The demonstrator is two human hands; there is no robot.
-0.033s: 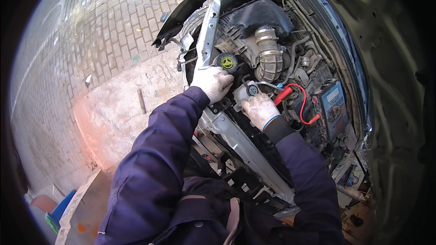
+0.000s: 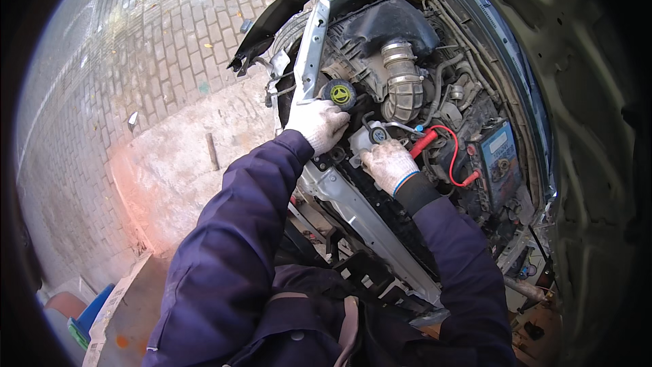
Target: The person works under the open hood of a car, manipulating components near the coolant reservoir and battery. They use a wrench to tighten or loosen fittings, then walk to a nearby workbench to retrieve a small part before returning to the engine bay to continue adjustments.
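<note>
Both of my hands wear white knit gloves and reach into an open engine bay. My left hand has its fingers curled at the corner of the silver metal rail, just below a black round cap with a yellow-green emblem; what lies under those fingers is hidden. Beside it, my right hand closes its fingers at the near side of a whitish plastic reservoir. A dark cap tops this reservoir, and a thin hose runs by it. The fingertips are partly out of sight.
A red clamp and red cable lead to a battery at the right. Farther off is a ribbed air intake hose. The raised hood fills the right side. A short rod lies on the pavement.
</note>
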